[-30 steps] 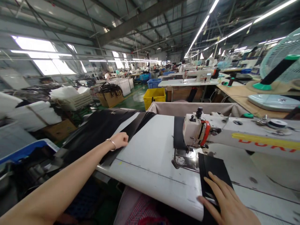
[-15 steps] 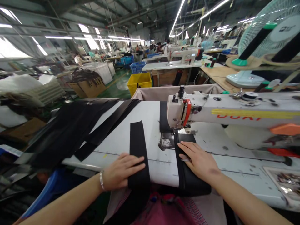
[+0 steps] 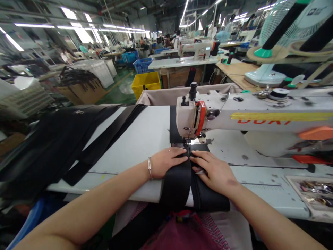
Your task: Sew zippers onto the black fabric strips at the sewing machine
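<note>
i see the left hand (image 3: 169, 163) flat on a black strip (image 3: 178, 187), the right hand (image 3: 215, 173) spread over a seamed black piece (image 3: 212, 199), neither clenched, by the sewing machine (image 3: 183, 113)'s needle end; aligned edges should help.

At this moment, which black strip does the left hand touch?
The left strip of the near pair: the right hand touches the right strip; the piled strips lie untouched.

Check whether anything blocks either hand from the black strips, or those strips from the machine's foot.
Nothing visible does. The left hand rests on the left strip, the right hand on the right strip, with a small shiny item by its fingers. No object shows between strips and foot; contact there is unclear.
</note>
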Action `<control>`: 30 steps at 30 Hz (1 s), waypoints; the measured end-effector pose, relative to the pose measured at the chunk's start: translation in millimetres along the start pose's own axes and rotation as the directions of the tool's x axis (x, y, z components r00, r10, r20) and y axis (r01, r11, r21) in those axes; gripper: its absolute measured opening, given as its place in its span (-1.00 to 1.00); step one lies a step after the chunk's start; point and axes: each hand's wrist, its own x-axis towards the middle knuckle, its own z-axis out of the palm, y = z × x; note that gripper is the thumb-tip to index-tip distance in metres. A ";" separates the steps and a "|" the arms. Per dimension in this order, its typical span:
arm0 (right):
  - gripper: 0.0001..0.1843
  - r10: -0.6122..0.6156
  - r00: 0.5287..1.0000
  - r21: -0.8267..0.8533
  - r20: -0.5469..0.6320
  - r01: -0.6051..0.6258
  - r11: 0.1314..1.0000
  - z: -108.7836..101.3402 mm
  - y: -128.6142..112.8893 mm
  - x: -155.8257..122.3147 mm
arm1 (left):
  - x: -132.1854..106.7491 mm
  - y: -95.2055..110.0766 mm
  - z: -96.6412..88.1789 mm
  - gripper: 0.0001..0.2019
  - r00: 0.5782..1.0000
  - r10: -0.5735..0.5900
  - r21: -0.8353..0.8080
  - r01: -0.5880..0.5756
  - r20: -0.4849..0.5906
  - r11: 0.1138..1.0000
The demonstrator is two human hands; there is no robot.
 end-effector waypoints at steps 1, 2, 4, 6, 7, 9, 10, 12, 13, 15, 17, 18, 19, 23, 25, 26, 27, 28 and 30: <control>-0.61 0.003 1.000 0.003 0.003 -0.003 1.000 -0.2 0.1 0.5 | 6.3 5.1 3.6 -0.33 1.000 0.006 0.008 -0.006 0.024 1.000; -0.60 0.009 1.000 0.006 0.004 -0.009 1.000 -0.4 0.3 0.8 | 10.3 7.9 6.0 -0.30 0.999 -0.018 0.026 0.017 0.041 1.000; -0.58 0.021 1.000 0.009 0.006 -0.021 1.000 -0.4 0.7 1.2 | 13.4 8.6 8.4 -0.35 0.995 -0.075 0.073 0.070 0.062 0.995; -0.57 0.027 1.000 0.008 0.009 -0.027 1.000 -0.1 0.9 1.1 | 12.9 6.8 8.6 -0.45 0.992 -0.113 0.106 0.106 0.063 0.989; -0.58 0.027 1.000 0.007 0.013 -0.027 1.000 0.1 0.9 1.1 | 12.3 6.1 8.5 -0.47 0.990 -0.127 0.115 0.120 0.058 0.986; -0.60 0.024 1.000 0.006 0.018 -0.024 1.000 0.5 0.8 1.1 | 11.5 5.9 8.3 -0.50 0.988 -0.148 0.125 0.141 0.050 0.982; -0.61 0.022 1.000 0.007 0.020 -0.022 1.000 0.5 0.6 1.1 | 11.5 6.4 8.3 -0.50 0.987 -0.156 0.132 0.148 0.049 0.980; -0.62 0.019 1.000 0.006 0.017 -0.019 1.000 0.2 0.3 1.2 | 12.0 8.3 8.3 -0.51 0.984 -0.167 0.147 0.156 0.059 0.977; -0.62 0.019 1.000 0.005 0.014 -0.019 1.000 0.0 0.1 1.3 | 12.4 9.3 8.2 -0.51 0.983 -0.172 0.154 0.160 0.068 0.975; -0.62 0.023 1.000 -0.001 0.011 -0.023 1.000 -0.4 -0.4 1.5 | 13.4 10.9 8.0 -0.49 0.980 -0.184 0.157 0.171 0.076 0.973; -0.62 0.028 1.000 -0.007 0.012 -0.028 1.000 -0.6 -0.9 2.1 | 14.0 11.1 7.9 -0.50 0.978 -0.196 0.149 0.183 0.074 0.972; -0.62 0.032 0.999 -0.009 0.012 -0.032 0.999 -0.5 -1.3 2.6 | 14.2 10.5 8.0 -0.50 0.978 -0.199 0.139 0.188 0.068 0.972; -0.62 0.035 0.999 -0.010 0.012 -0.035 0.999 -0.4 -1.6 3.2 | 14.2 9.6 8.2 -0.50 0.978 -0.200 0.126 0.192 0.062 0.973; -0.60 0.054 0.998 -0.013 0.020 -0.053 0.998 0.9 -2.6 6.0 | 14.1 3.2 9.7 -0.48 0.980 -0.193 0.072 0.190 0.047 0.979; -0.60 0.056 0.998 -0.023 0.019 -0.056 0.998 1.6 -3.1 7.1 | 14.1 0.1 10.1 -0.46 0.982 -0.184 0.061 0.181 0.049 0.982; -0.60 0.058 0.998 -0.031 0.017 -0.058 0.998 1.9 -3.3 7.6 | 14.2 -1.2 10.2 -0.45 0.983 -0.178 0.059 0.175 0.053 0.983; -0.60 0.060 0.998 -0.039 0.015 -0.060 0.997 2.1 -3.4 7.9 | 14.3 -2.2 10.2 -0.44 0.983 -0.174 0.060 0.171 0.057 0.984; -0.60 0.062 0.998 -0.047 0.015 -0.061 0.997 2.2 -3.6 8.2 | 14.3 -2.9 10.1 -0.43 0.983 -0.171 0.061 0.168 0.061 0.984; -0.61 0.064 0.998 -0.062 0.015 -0.063 0.996 2.3 -3.9 8.4 | 14.4 -3.8 10.0 -0.43 0.983 -0.172 0.066 0.168 0.065 0.984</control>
